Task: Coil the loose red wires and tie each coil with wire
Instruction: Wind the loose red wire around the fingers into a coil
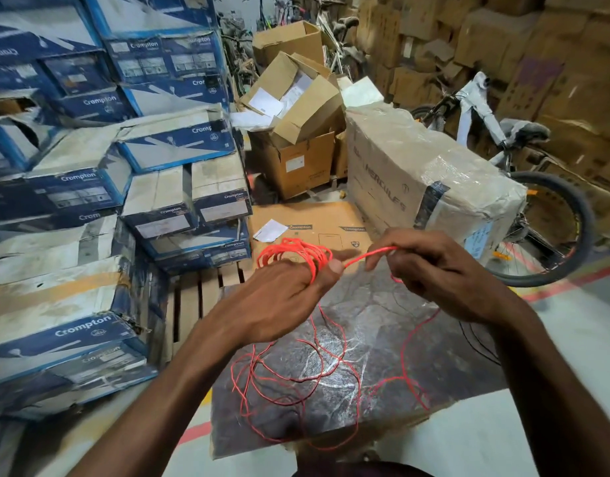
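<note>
My left hand (282,297) grips the small red coil (296,254); my right hand (437,273) pinches the feeding strand (369,256) just beside it. The loose wire (403,352) sprawls on the wrapped box (461,359): it looks light, springy and tangle-prone, so I'd pinch close to the coil

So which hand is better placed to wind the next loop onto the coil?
The right hand: it pinches the free strand running to the coil, while the left hand is occupied gripping that coil.
</note>
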Tool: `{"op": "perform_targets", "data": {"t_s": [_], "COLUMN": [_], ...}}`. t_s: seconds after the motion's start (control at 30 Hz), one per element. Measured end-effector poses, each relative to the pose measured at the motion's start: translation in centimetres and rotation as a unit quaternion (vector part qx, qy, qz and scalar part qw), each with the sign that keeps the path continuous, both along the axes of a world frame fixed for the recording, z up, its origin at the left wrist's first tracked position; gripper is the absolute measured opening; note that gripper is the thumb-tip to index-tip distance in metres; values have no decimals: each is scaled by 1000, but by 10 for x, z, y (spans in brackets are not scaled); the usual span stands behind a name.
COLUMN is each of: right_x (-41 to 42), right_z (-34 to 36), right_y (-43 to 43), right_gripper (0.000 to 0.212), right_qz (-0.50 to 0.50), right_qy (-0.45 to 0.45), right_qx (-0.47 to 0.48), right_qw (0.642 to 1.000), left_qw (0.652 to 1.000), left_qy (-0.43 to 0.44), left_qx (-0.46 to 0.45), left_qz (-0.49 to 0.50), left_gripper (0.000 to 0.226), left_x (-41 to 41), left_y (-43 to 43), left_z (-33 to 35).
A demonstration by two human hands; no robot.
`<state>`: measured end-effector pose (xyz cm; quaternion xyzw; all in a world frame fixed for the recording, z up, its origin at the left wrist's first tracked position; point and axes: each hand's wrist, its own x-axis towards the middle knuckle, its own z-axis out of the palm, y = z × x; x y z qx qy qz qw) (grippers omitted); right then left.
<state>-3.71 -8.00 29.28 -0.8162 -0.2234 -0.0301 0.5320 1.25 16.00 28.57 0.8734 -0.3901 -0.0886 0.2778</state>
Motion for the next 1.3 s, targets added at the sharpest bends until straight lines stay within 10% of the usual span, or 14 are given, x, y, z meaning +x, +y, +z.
{"op": "perform_targets", "data": {"t_s": [0.2,0.4,0.5,0.63,0.97,1.17,1.3], "right_x": [18,37,37,29,12,-10,-22], "right_z": [-2,-37,-61,-78,-76,-75,-88], "right_y": [12,17,17,14,-22,14,39], "right_gripper": [4,26,28,16,29,22,25], "right_qz": [-37,-10,47,116,19,-3,11], "right_qy": [-20,41,161,264,133,118,102], "right_qx": [103,102,159,249,-64,41,-70], "right_qw": [994,994,973,925,989,992,992], "left_qw": [940,646,580,595,561,693,748], "left_qy": [282,587,569,526,515,385,318], "left_qx": [-117,-415,-526,-571,-619,-608,-565], "left_qz": [-151,-256,-252,-209,-191,19,141], "left_gripper": [50,52,56,59,58,55,50], "left_x": [-26,-31,-13,9,35,57,67], "left_y": [-4,4,14,23,37,38,22], "left_z": [-1,5,25,39,36,41,26]}}
